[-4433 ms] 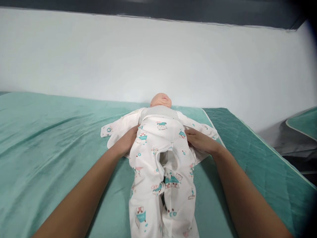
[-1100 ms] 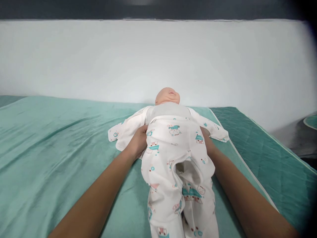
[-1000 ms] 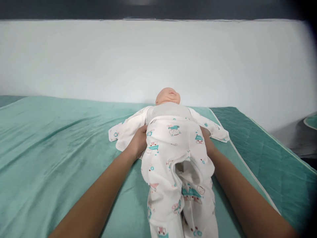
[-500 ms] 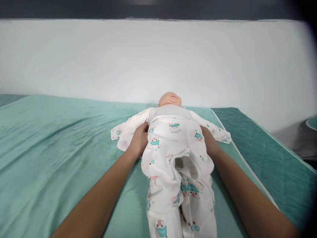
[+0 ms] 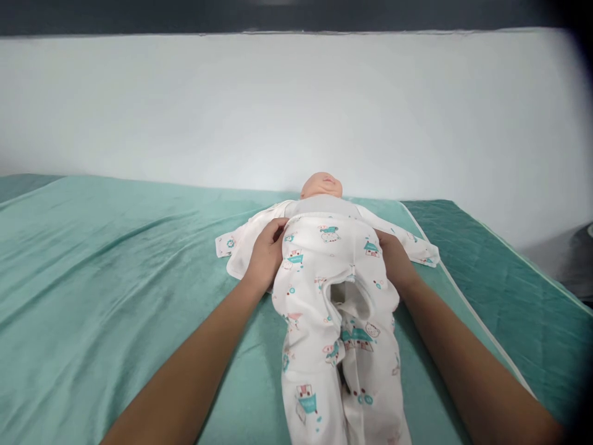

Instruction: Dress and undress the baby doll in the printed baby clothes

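Doll (image 5: 323, 185): a baby figure lying on its back on a green sheet (image 5: 92, 266), head toward the white wall (image 5: 278, 111), legs toward the person.

Trousers (image 5: 331, 272): white with teal and pink prints, on the doll's legs and belly. The waistband reaches the grey chest and the crotch gapes open.

Jacket (image 5: 243, 250): white, spread open under the doll, with a sleeve flat on either side.

Left hand (image 5: 265, 256): against the doll's side, fingers curved along the trouser edge just below the waistband. Whether the grip pinches the cloth cannot be told.

Right hand (image 5: 393, 259): against the doll's opposite side, touching the trousers. The fingertips are hidden behind the cloth, so the grip cannot be told.

Quilted pad (image 5: 486, 266): darker green, beside the doll past the right hand, edged in white.
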`<state>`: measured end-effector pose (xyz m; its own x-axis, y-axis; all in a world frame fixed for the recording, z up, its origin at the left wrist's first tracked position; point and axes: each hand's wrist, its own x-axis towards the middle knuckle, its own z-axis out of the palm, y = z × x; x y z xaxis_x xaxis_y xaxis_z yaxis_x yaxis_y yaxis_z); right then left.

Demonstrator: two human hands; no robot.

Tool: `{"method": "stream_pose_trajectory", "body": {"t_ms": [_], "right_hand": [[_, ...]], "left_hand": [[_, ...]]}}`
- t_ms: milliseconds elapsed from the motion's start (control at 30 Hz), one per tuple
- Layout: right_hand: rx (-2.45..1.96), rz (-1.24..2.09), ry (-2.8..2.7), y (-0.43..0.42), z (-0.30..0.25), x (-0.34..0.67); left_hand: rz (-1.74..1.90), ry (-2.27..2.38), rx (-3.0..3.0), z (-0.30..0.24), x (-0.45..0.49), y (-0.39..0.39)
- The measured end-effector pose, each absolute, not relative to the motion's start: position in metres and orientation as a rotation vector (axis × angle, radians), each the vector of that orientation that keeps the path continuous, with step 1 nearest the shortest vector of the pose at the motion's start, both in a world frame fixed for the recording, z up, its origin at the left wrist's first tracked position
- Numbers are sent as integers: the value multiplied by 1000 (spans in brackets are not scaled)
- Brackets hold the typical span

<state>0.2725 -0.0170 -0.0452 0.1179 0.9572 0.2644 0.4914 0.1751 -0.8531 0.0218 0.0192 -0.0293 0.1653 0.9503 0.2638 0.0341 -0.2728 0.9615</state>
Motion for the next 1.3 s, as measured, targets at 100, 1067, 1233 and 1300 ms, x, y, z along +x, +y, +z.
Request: {"method": "stream_pose_trajectory", "body": {"t_ms": [100,1067,1233,1300], "right_hand": [[-1481,599,-1470,-17,-45,271],[-1470,606,-902,-20,-37,256],[-1356,230,-1213,-26,-34,251],[-1281,326,-1274,-27,-31,249]], "left_hand": [[1270,1010,1521,-29,23,18],[1418,1158,1695,-34,22,23],[1395,1058,1831,-31,21,31],[1341,1017,1984,-29,20,35]]}}
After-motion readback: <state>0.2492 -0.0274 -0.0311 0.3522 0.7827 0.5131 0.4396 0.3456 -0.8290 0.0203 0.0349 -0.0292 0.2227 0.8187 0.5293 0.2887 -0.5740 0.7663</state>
